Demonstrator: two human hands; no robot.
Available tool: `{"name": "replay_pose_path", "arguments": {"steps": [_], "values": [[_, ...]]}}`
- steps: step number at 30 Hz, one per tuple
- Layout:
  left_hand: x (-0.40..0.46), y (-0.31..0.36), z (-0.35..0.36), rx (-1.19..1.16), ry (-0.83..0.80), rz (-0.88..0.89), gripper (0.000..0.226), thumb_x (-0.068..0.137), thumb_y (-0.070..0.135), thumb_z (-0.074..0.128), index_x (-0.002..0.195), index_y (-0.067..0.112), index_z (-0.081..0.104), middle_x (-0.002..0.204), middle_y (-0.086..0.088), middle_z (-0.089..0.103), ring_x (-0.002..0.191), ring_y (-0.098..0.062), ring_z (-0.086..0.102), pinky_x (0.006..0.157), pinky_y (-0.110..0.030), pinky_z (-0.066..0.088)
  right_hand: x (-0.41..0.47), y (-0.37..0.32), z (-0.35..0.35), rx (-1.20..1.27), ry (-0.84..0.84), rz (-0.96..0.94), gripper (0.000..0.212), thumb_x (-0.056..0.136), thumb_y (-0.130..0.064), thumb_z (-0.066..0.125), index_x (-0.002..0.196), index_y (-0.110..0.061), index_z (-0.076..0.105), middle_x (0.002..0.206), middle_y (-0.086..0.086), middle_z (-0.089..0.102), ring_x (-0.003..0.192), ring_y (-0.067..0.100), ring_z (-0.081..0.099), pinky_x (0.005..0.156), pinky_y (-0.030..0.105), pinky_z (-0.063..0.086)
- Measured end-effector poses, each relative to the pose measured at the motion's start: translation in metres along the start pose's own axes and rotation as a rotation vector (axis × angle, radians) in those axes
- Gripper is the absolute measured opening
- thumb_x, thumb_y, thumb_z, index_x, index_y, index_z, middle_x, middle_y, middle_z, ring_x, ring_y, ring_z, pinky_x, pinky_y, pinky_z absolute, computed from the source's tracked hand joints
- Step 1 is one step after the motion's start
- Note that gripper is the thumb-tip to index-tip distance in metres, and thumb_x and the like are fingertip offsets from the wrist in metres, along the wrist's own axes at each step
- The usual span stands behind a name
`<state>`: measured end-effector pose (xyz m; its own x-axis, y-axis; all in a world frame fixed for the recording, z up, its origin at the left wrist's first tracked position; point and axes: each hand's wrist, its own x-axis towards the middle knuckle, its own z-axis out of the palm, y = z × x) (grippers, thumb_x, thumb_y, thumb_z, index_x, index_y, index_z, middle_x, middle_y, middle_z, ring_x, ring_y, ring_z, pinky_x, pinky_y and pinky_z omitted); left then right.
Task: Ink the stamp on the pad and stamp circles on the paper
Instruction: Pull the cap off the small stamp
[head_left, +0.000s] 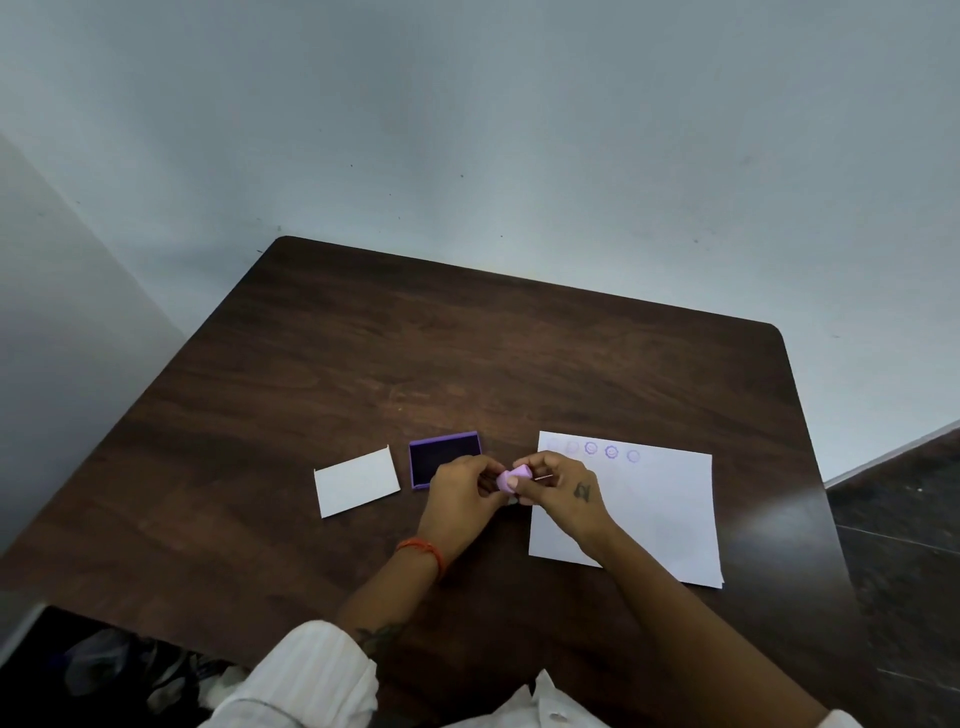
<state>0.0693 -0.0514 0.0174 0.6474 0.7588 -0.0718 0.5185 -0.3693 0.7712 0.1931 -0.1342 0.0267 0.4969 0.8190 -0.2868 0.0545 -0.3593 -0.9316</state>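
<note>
Both hands meet above the dark wooden table (363, 374), between the pad and the paper. The left hand (462, 499) and the right hand (558, 488) each close their fingertips on the stamp (511, 477), a small pale-purple piece held in the air between them. The left hand grips its left side; the right hand pinches its right side, thumb nail facing the camera. A thin light rod shows just right of the stamp, against the right fingers; what it is cannot be told.

The pad (444, 458) lies open directly behind the left hand, a purple frame around a dark ink face. The left hand covers its near right corner. A white card (357, 488) lies flat to the left of the left hand, apart from the pad.

The paper (660, 509) lies under and to the right of the right hand. A row of circles (611, 452) runs along its far edge, just beyond the right hand: three are clear purple, and those at the left end are very faint.

An orange band (422, 551) sits on the left wrist.
</note>
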Motion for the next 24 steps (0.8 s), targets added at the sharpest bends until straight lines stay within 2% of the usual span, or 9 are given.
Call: {"name": "replay_pose_path", "arguments": {"steps": [3, 5, 9, 12, 17, 24], "values": [[-0.002, 0.001, -0.001, -0.008, 0.0, 0.006, 0.026, 0.074, 0.018, 0.074, 0.099, 0.017, 0.066, 0.096, -0.002, 0.07, 0.079, -0.003, 0.06, 0.069, -0.006, 0.043, -0.001, -0.001, -0.001, 0.029, -0.002, -0.001, 0.014, 0.077, -0.01, 0.071, 0.091, -0.01, 0.07, 0.092, 0.016, 0.072, 0.081, 0.021, 0.068, 0.068, 0.018, 0.057], [-0.004, 0.001, -0.002, -0.012, 0.002, 0.011, 0.027, 0.073, 0.017, 0.074, 0.099, 0.017, 0.066, 0.096, -0.001, 0.07, 0.081, -0.005, 0.062, 0.072, -0.008, 0.046, -0.002, -0.002, -0.004, 0.047, -0.023, 0.016, 0.017, 0.077, -0.008, 0.07, 0.095, -0.008, 0.069, 0.095, 0.017, 0.071, 0.084, 0.021, 0.068, 0.071, 0.018, 0.056], [-0.005, 0.002, -0.005, -0.028, 0.001, 0.0, 0.025, 0.076, 0.016, 0.072, 0.099, 0.017, 0.066, 0.096, -0.001, 0.07, 0.084, -0.007, 0.063, 0.079, -0.015, 0.049, -0.003, -0.004, -0.007, 0.198, -0.044, 0.113, 0.023, 0.08, -0.004, 0.066, 0.103, -0.004, 0.065, 0.103, 0.018, 0.069, 0.093, 0.026, 0.067, 0.082, 0.028, 0.057], [-0.007, -0.001, -0.005, -0.084, -0.017, -0.043, 0.019, 0.077, 0.014, 0.07, 0.096, 0.017, 0.066, 0.096, 0.0, 0.069, 0.086, -0.006, 0.063, 0.082, -0.019, 0.051, -0.002, -0.005, -0.009, 0.413, -0.039, 0.245, 0.021, 0.083, -0.003, 0.062, 0.104, -0.005, 0.064, 0.102, 0.014, 0.068, 0.089, 0.022, 0.068, 0.07, 0.021, 0.059], [-0.014, -0.013, 0.0, -0.128, -0.078, -0.135, 0.023, 0.076, 0.011, 0.07, 0.097, 0.018, 0.063, 0.099, -0.001, 0.069, 0.088, -0.007, 0.064, 0.083, -0.022, 0.052, -0.002, -0.001, -0.014, 0.686, -0.043, 0.413, 0.016, 0.088, 0.0, 0.054, 0.097, -0.007, 0.065, 0.099, 0.012, 0.068, 0.089, 0.022, 0.066, 0.07, 0.024, 0.059], [-0.017, -0.021, 0.002, -0.026, -0.083, -0.122, 0.028, 0.074, 0.014, 0.074, 0.099, 0.019, 0.063, 0.105, 0.0, 0.065, 0.08, -0.005, 0.058, 0.073, -0.015, 0.047, -0.005, -0.004, -0.014, 0.83, -0.045, 0.481, 0.016, 0.087, 0.002, 0.052, 0.094, -0.004, 0.065, 0.098, 0.014, 0.067, 0.087, 0.02, 0.064, 0.065, 0.022, 0.06]]}}
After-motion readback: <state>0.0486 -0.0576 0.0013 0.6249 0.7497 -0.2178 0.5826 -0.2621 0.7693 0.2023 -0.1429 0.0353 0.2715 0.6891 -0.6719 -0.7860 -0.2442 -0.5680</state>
